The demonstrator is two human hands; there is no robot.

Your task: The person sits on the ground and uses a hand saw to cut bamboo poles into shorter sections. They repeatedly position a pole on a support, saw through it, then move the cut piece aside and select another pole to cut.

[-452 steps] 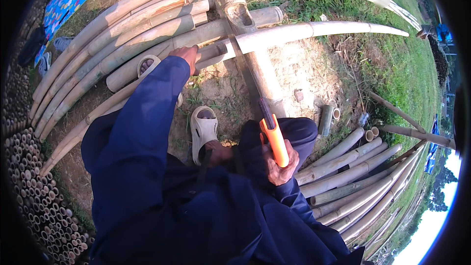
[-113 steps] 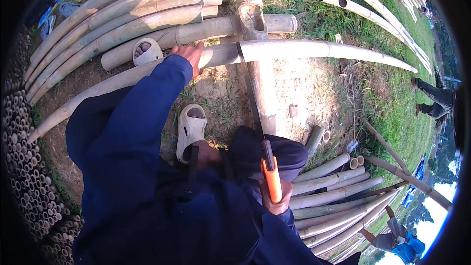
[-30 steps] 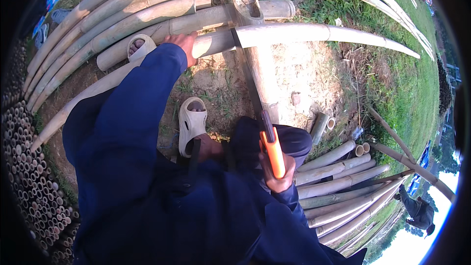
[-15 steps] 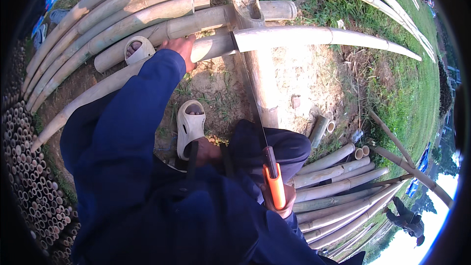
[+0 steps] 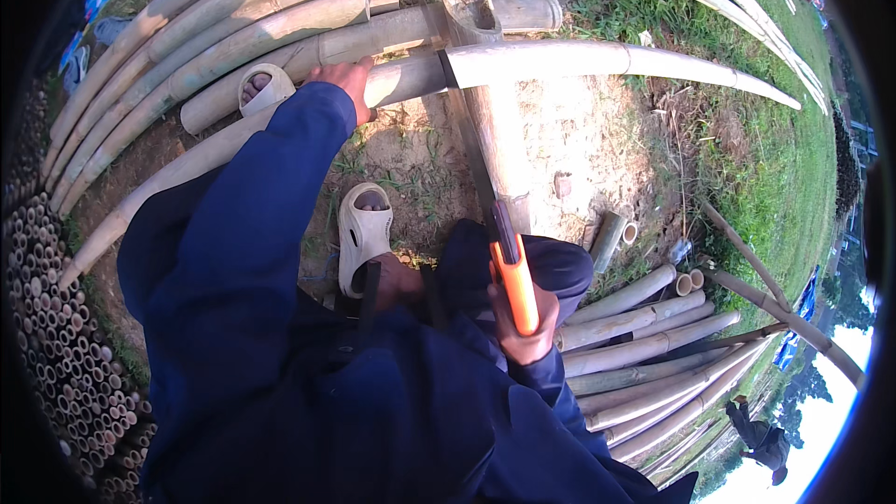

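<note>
A long pale bamboo pole [image 5: 551,60] curves across in front of me, lying over a thicker bamboo log [image 5: 495,131] that runs away from me. My left hand [image 5: 342,86] is wrapped over the pole, left of the crossing. Closed round the orange handle of a handsaw [image 5: 518,294] is my right hand [image 5: 525,322], close to my bent knee. The saw's long dark blade slants forward and meets the pole near the crossing. How deep the blade sits in the bamboo I cannot tell.
Several thick bamboo poles [image 5: 233,47] lie at the far left, my sandalled foot [image 5: 264,89] beside them. Cut bamboo ends [image 5: 70,355] are stacked at the left edge. More bamboo lengths [image 5: 644,341] lie at the right, with another person [image 5: 761,439] beyond.
My right hand has pushed forward, sliding the handsaw farther across the pole, its blade tip now past the far side. My left hand stays on the pole.
</note>
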